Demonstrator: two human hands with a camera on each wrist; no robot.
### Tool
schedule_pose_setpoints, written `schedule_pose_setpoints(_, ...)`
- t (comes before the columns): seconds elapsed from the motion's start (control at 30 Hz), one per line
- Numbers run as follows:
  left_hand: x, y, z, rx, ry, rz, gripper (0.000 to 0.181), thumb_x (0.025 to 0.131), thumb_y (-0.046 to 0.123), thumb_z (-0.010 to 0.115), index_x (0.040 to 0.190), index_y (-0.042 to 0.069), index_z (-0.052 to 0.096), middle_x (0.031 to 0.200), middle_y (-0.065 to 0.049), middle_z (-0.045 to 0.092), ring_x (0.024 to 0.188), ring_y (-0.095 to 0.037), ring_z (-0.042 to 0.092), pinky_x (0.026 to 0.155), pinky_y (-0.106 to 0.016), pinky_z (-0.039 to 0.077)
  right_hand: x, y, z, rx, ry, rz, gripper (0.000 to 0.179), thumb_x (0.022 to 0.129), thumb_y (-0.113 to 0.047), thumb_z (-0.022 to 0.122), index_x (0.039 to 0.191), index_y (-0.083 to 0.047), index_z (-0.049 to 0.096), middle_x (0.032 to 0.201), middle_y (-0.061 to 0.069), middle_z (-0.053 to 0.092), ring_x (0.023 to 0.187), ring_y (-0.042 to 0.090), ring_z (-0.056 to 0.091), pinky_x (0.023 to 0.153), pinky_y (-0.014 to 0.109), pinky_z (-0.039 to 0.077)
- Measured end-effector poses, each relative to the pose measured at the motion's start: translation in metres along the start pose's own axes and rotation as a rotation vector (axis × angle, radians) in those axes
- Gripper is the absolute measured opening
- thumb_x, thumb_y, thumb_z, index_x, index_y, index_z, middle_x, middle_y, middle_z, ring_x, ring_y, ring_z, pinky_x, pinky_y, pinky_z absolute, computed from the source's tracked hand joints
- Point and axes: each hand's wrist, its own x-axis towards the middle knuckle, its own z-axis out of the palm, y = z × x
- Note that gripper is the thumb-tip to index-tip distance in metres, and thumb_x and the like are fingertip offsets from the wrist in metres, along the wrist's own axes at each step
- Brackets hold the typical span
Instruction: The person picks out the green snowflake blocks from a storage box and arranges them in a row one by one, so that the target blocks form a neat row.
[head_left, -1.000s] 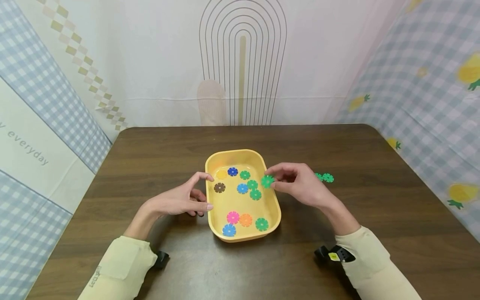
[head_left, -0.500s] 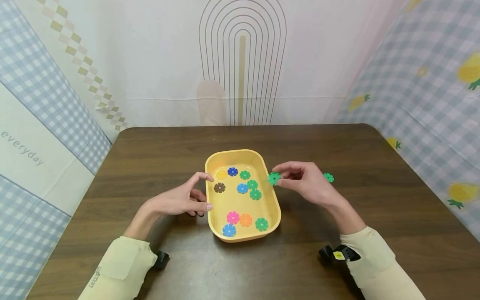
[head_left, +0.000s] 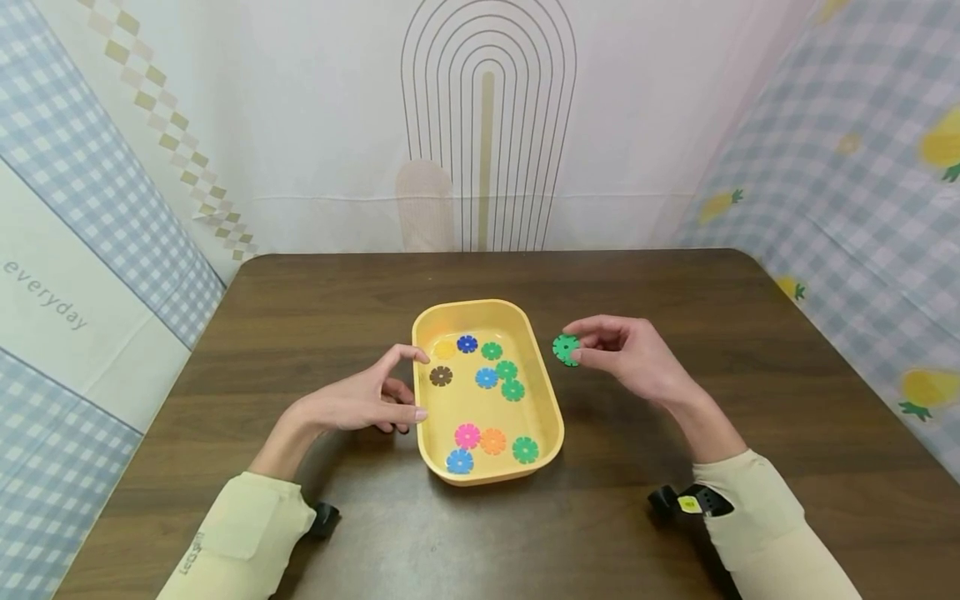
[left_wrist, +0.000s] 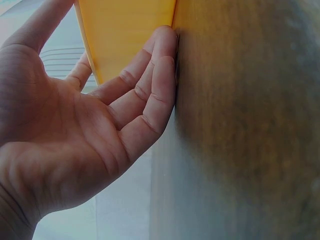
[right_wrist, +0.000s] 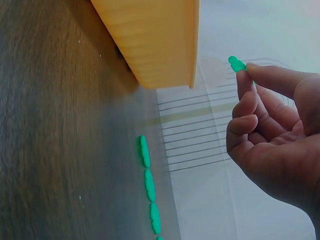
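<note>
Pinching a green disc (head_left: 561, 353) by its edge, above the table (head_left: 345, 292) and just right of the tray (head_left: 444, 408), my right hand (head_left: 636, 358) is risking a drop should the pinch slacken, while my left (head_left: 352, 401) is touching the tray.

Brown tabletop (head_left: 337, 308); far, a white cloth (head_left: 322, 125) with arches (head_left: 486, 158); left, a checked cloth (head_left: 97, 150); right, a checked sheet (head_left: 840, 196) with yellow fruit (head_left: 930, 387).
</note>
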Motion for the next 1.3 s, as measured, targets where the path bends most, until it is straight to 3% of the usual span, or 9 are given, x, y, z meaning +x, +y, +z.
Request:
schedule_pose_setpoints(0.47, 0.000, -0.001, 0.000, 0.002, 0.004, -0.007, 0.078, 0.096, 0.036, 0.079, 0.149, 0.022, 0.025, 0.113, -0.015, 0.071, 0.092, -0.027, 0.072, 0.083, -0.038, 0.059, -0.001, 0.017, -0.024, 0.004, 0.038, 0.014, 0.035, 0.098, -0.022, 0.078, 0.129, -0.008, 0.070, 0.098, -0.002, 0.068, 0.092, 0.026, 0.061, 0.073, 0.026, 0.055)
schedule_pose_setpoints(1.07, -0.001, 0.003, 0.001, 0.024, 0.011, -0.027, 0.076, 0.097, 0.035, 0.078, 0.150, 0.025, 0.024, 0.119, -0.017, 0.069, 0.093, -0.027, 0.072, 0.086, -0.041, 0.059, -0.006, 0.041, -0.054, -0.002, 0.100, 0.034, 0.039, 0.102, -0.026, 0.073, 0.134, -0.006, 0.066, 0.099, -0.006, 0.061, 0.088, 0.018, 0.056, 0.071, 0.028, 0.054)
schedule_pose_setpoints(1.3, 0.000, 0.002, 0.001, 0.013, 0.010, -0.015, 0.076, 0.097, 0.035, 0.078, 0.150, 0.024, 0.024, 0.122, -0.018, 0.067, 0.093, -0.027, 0.072, 0.084, -0.040, 0.059, -0.007, 0.055, -0.068, -0.080, 0.125, 0.079, 0.043, 0.102, -0.031, 0.073, 0.137, -0.008, 0.065, 0.101, -0.011, 0.063, 0.090, 0.015, 0.058, 0.071, 0.028, 0.053)
